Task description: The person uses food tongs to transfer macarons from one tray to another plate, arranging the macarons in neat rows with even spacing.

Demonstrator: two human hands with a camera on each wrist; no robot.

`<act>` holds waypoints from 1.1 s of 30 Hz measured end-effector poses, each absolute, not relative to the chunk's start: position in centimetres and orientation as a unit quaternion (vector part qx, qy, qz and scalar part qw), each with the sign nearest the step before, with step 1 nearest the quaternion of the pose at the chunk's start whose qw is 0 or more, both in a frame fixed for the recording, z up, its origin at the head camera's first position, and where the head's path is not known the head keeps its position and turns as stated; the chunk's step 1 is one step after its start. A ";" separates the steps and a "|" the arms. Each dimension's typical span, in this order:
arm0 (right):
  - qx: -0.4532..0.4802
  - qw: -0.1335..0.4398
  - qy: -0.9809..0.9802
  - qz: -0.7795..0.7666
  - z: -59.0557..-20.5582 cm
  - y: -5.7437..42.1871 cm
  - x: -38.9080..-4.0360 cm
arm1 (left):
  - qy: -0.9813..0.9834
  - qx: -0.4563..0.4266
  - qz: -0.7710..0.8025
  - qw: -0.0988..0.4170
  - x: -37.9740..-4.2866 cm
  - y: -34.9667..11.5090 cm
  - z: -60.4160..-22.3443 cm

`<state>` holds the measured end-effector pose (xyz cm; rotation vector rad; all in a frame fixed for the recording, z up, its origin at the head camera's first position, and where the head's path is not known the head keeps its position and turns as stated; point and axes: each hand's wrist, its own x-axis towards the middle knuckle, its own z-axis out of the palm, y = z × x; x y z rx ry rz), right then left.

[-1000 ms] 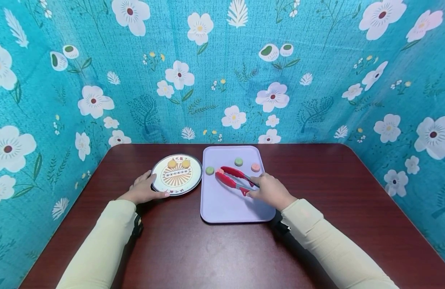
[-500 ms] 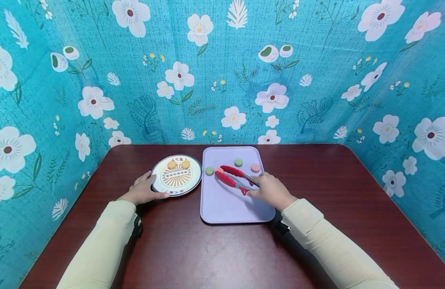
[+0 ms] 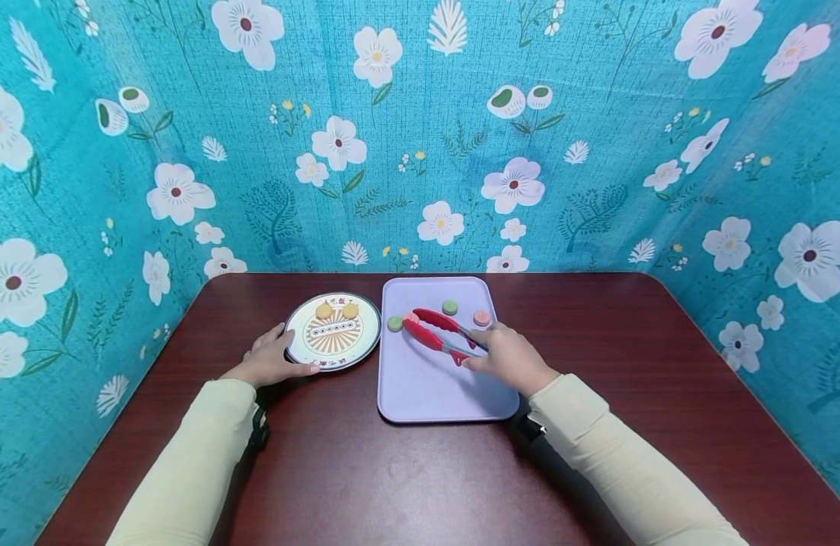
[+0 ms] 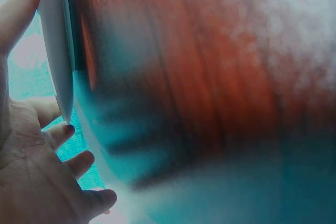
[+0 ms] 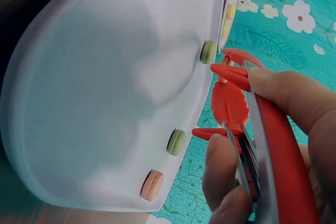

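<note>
In the head view, my right hand [image 3: 514, 356] grips a pair of red-tipped tongs [image 3: 428, 335] over the lilac tray [image 3: 420, 394]. Between the tong tips is a pink macaron [image 3: 411, 318]; whether it touches the tray I cannot tell. Close by on its left lies a green macaron [image 3: 395, 324]. Another green macaron [image 3: 450, 307] and a second pink macaron [image 3: 482, 318] lie toward the tray's far right. My left hand [image 3: 273, 359] holds the rim of a round patterned plate [image 3: 304, 350], thumb at the near edge, fingers at the left. Two yellow macarons [image 3: 336, 311] sit on the plate.
Plate and tray stand side by side on a dark red-brown table [image 3: 338, 470], with a narrow gap at most between them. A blue flowered cloth [image 3: 406, 152] hangs behind the table's far edge and along both sides. The left wrist view is largely blurred.
The tongs, with the pink macaron between their tips, have shifted slightly away and to the left. My left hand and the plate have stayed in place.
</note>
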<state>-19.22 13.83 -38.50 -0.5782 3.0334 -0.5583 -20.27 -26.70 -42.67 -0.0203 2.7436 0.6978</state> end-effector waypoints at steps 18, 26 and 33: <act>-0.188 -0.008 0.967 -0.172 -37.7 12.9 -19.3 | 0.958 -0.003 0.240 0.156 -20.3 -26.8 -42.8; -0.181 -0.004 0.968 -0.174 -37.3 12.6 -19.3 | 0.956 -0.013 0.248 0.156 -20.3 -26.8 -42.7; -0.182 0.004 0.966 -0.184 -37.2 12.3 -19.5 | 0.957 -0.010 0.244 0.155 -20.1 -26.6 -42.3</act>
